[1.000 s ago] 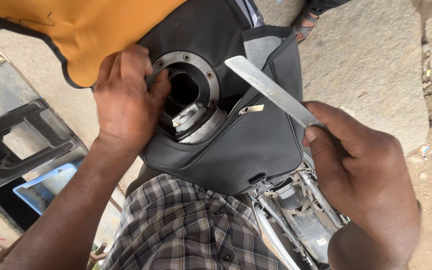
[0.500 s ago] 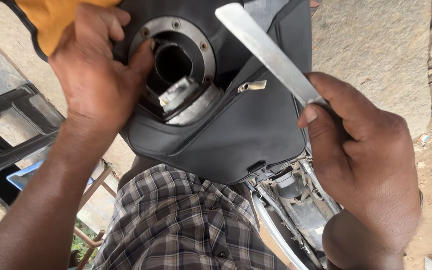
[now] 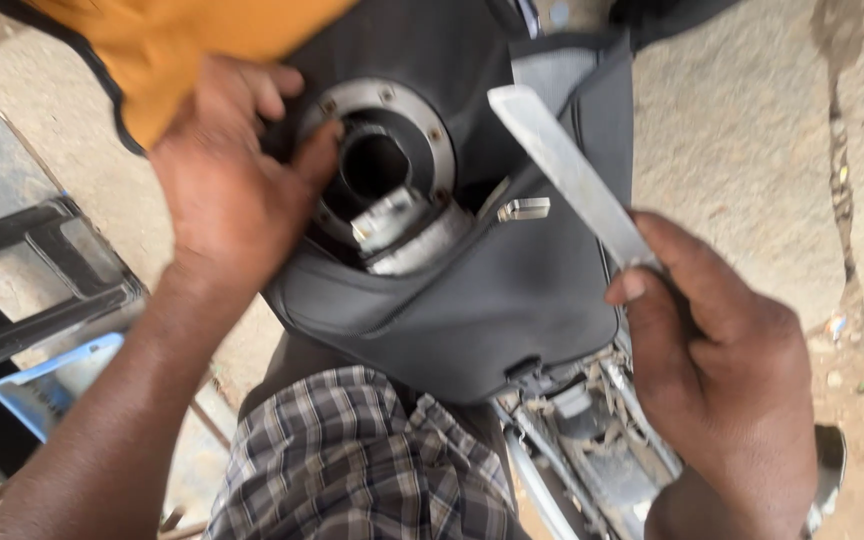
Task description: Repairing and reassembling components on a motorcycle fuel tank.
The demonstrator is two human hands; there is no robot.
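My left hand (image 3: 227, 190) rests on the round metal filler ring (image 3: 422, 120) of a motorcycle fuel tank, thumb at the ring's left rim beside the open filler hole (image 3: 374, 165). The hinged metal cap (image 3: 402, 225) hangs open just below the hole. A dark grey tank cover (image 3: 472, 300) wraps the tank. My right hand (image 3: 722, 370) grips a flat grey metal blade (image 3: 567, 170), which points up and left over the cover's right side, clear of the ring.
An orange cloth (image 3: 182, 40) drapes over the tank's upper left. My checked-shirt lap (image 3: 352, 470) is below. The bare motorcycle frame (image 3: 592, 440) shows under the tank. A black stand (image 3: 42, 270) and blue tray (image 3: 42, 385) lie left, with stone ground (image 3: 742, 150) right.
The view has shifted, so the tank sits lower and more to the right in frame. My left hand stays on the filler ring; my right hand keeps the blade in much the same pose.
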